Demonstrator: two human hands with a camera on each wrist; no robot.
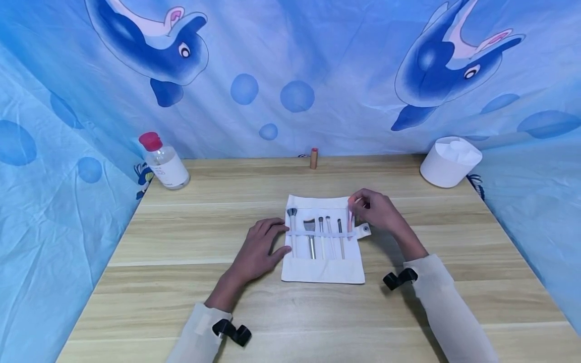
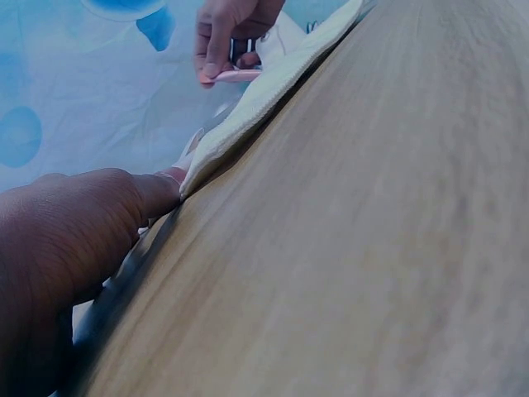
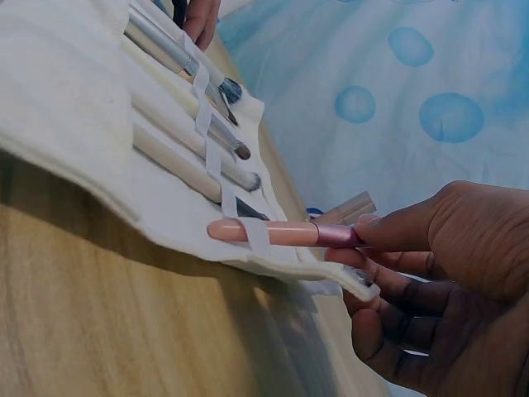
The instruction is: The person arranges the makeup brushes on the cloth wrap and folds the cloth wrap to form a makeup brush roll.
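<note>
A white fabric makeup brush roll (image 1: 323,272) lies spread on the table, several brushes tucked under its elastic band (image 3: 204,103). One is a fan-like wide brush (image 1: 310,237); a fluffy dark-tipped brush (image 1: 292,222) sits at the left end. My right hand (image 1: 374,207) pinches a pink makeup brush (image 3: 277,233) near its head, which the fingers hide. That brush's rounded handle end passes under the band at the roll's right side. My left hand (image 1: 260,248) rests at the roll's left edge, fingers extended, with the thumb (image 2: 157,192) touching the fabric.
A clear bottle with a red cap (image 1: 169,166) stands at the back left. A small brown tube (image 1: 313,159) is upright at the back middle, and a white paper roll (image 1: 449,164) at the back right. A blue dolphin curtain (image 1: 336,65) hangs behind the table.
</note>
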